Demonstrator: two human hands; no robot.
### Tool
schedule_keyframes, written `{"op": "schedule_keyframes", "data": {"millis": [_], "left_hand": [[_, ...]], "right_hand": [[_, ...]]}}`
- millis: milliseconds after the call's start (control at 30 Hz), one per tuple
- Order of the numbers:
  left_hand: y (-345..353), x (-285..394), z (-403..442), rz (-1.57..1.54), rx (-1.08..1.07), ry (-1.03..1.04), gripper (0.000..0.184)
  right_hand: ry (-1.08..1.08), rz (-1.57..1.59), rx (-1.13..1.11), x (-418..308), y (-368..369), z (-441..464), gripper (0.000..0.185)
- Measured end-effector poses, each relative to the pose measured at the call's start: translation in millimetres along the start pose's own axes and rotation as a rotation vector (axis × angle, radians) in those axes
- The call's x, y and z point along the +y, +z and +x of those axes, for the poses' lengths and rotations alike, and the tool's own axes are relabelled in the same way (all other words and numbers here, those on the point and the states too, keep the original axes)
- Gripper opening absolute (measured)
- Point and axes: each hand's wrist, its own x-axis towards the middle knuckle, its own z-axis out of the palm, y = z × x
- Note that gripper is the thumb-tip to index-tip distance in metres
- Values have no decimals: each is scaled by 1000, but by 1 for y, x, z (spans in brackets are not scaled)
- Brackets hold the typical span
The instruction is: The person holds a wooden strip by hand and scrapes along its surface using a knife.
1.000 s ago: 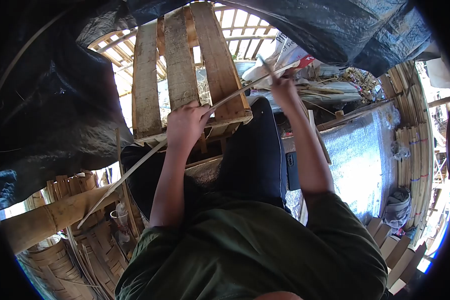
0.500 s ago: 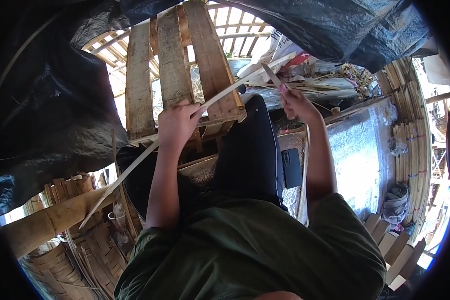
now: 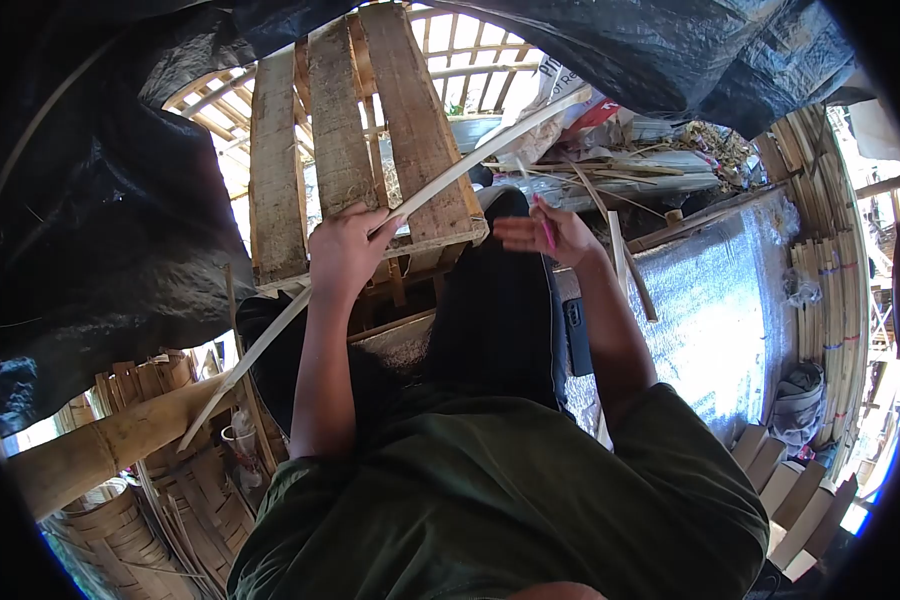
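Observation:
My left hand (image 3: pixel 348 250) is closed around a long pale bamboo strip (image 3: pixel 460 172). The strip slants from the lower left up to the upper right, across the front end of a slatted wooden bench (image 3: pixel 410 120). Over my right knee, my right hand (image 3: pixel 555 237) keeps hold of a knife (image 3: pixel 546 232) by its pink handle, with several fingers stretched out to the left. The knife's blade points upward and is blurred. Just right of that hand, a thin brown strip (image 3: pixel 620 235) stands at a slant; whether anything supports it, I cannot tell.
A dark phone (image 3: pixel 577 335) lies beside my right thigh. Silvery sheeting (image 3: pixel 715 310) covers a surface on the right, with bundled bamboo slats (image 3: pixel 825 300) beyond it. Black plastic sheeting (image 3: pixel 100 220) hangs on the left above a thick bamboo pole (image 3: pixel 120 430). Woven baskets (image 3: pixel 120 540) stand below.
My right hand has moved down and left with the knife, and its fingers have stretched out. A brown strip now shows beside it. My left hand and the bamboo strip have shifted only slightly.

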Motion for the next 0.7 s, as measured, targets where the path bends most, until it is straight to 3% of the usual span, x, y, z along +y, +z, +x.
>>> {"op": "schedule_keyframes", "data": {"millis": [67,100,167,233,300,333,433,600,667,700], "left_hand": [[-1,1,1,7,-25,-21,27],[0,1,1,-2,-26,-33,27],[-1,1,0,-8,-26,-44,28],[-1,3,0,-13,-7,-39,28],[-1,2,0,-14,-4,-34,28],[-1,2,0,-18,-4,-30,28],[1,-2,1,-34,-9,-30,29],[-1,2,2,-79,-17,-58,29],[-1,2,0,-96,-15,-70,29],[2,-2,0,-111,7,-52,29]], "right_hand": [[-323,31,257,-2,-24,19,35],[-321,32,255,-5,-24,27,35],[-717,143,944,-5,-21,46,34],[-710,296,930,-5,4,40,32],[-450,390,712,2,24,31,24],[-309,401,745,7,28,31,36],[-147,335,790,25,50,30,40],[-153,286,759,3,30,50,40],[-556,184,1088,-11,25,67,42],[-555,186,1084,-15,23,67,42]]}}
